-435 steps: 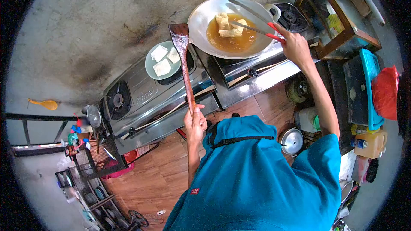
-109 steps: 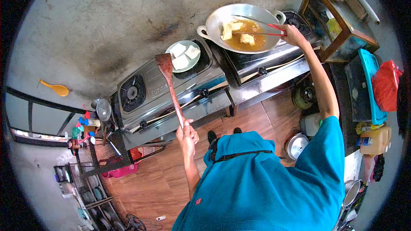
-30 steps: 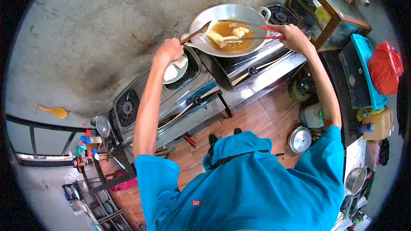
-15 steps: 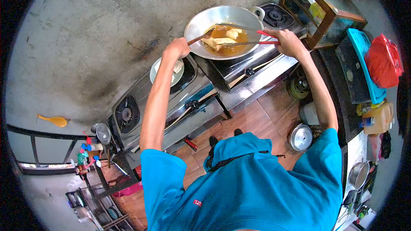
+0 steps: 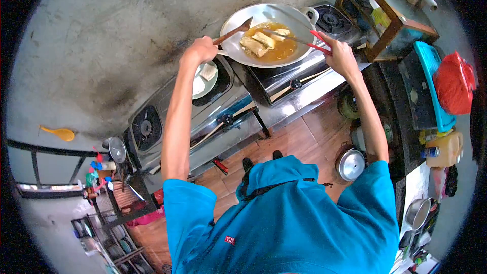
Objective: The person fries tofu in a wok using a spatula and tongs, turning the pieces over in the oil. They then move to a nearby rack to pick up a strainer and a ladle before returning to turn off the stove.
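A wide metal wok [image 5: 234,45] with amber oil [image 5: 284,53] stands on the stove. Several pale golden pieces of food [image 5: 254,46] lie in the oil. My left hand [image 5: 201,50] is closed round the handle of a wooden spatula [image 5: 232,33], whose blade is raised over the wok's left side. Red-handled tongs [image 5: 297,39] are in my right hand [image 5: 339,57], reaching in from the right with their tips at the food. Below my left hand is a pale green plate [image 5: 207,87] with white pieces [image 5: 208,72] on it, partly hidden by my forearm.
Unused burners show at the far left [image 5: 147,127] and behind the wok's right handle [image 5: 331,19]. A wood-framed glass cabinet [image 5: 378,35] stands at the right, near a turquoise tray [image 5: 431,83] and a red bag [image 5: 455,83]. A lidded pot [image 5: 351,165] is low on the right.
My left hand has moved left and slightly up, lifting the spatula away from the food. The tongs have closed together somewhat, and the food pieces have shifted in the oil.
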